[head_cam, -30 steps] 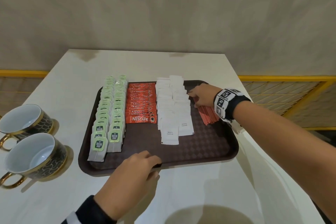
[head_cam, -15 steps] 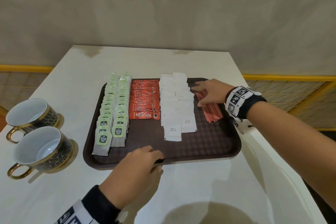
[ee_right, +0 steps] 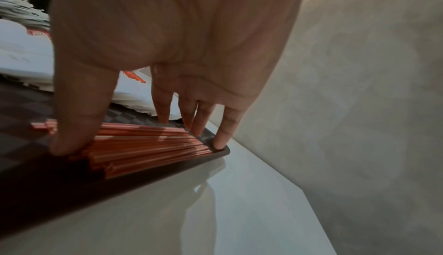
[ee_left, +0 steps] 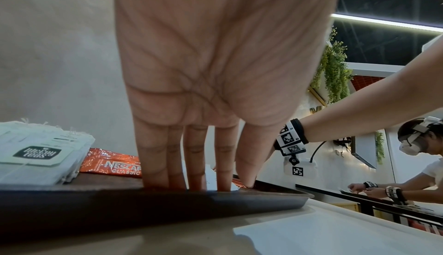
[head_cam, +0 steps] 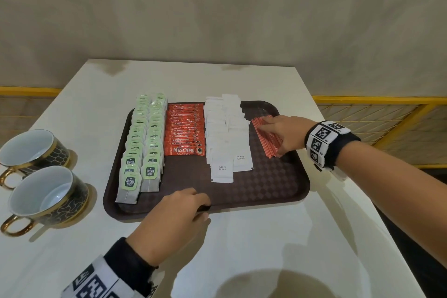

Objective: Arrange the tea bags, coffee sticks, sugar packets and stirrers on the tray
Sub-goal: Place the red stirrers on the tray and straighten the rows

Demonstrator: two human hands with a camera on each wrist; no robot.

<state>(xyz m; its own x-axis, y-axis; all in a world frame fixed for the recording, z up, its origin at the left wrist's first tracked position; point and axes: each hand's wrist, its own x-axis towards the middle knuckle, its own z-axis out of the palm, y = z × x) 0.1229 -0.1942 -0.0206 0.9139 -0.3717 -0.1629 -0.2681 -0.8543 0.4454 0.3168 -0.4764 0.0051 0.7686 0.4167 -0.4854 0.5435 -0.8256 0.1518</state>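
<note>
White tabletop under a grey plaster wall carries a dark brown tray. Nearest, the left hand rests on the tray's near rim, its straight fingers close together and reaching down inside the edge. Beyond it run rows, left to right: tea bags in two columns, orange coffee sticks, white sugar packets. At the tray's right side the right hand presses down on the bundle of orange stirrers, fingers spread apart, thumb at one end. Two cups stand left of the tray.
</note>
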